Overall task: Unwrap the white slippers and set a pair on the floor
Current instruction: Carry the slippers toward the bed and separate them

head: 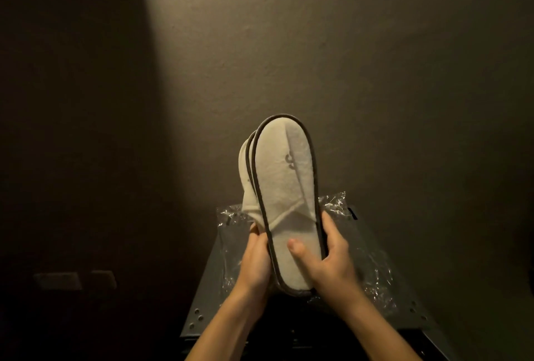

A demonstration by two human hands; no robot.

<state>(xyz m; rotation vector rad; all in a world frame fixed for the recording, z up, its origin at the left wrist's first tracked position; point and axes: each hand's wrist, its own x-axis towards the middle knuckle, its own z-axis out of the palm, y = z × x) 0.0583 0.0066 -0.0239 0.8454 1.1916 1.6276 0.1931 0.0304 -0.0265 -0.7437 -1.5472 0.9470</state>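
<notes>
I hold a pair of white slippers (284,187) up in front of me, pressed flat against each other, both trimmed with dark piping round the edge. My right hand (329,256) clasps the near slipper at its lower end, thumb lying across the white terry face and fingers curled round the right edge. My left hand (258,256) is closed on the left side of the pair, fingertips pinching the rear slipper where its strap folds. The front slipper carries a small grey mark on its upper half (too blurred for me to read). Below and behind my hands the clear plastic wrapper (372,271) lies crumpled and open on a grey metal surface (199,311) with small holes near its corners. A plain wall (375,72) rises behind, lit on the right and dark on the left.
</notes>
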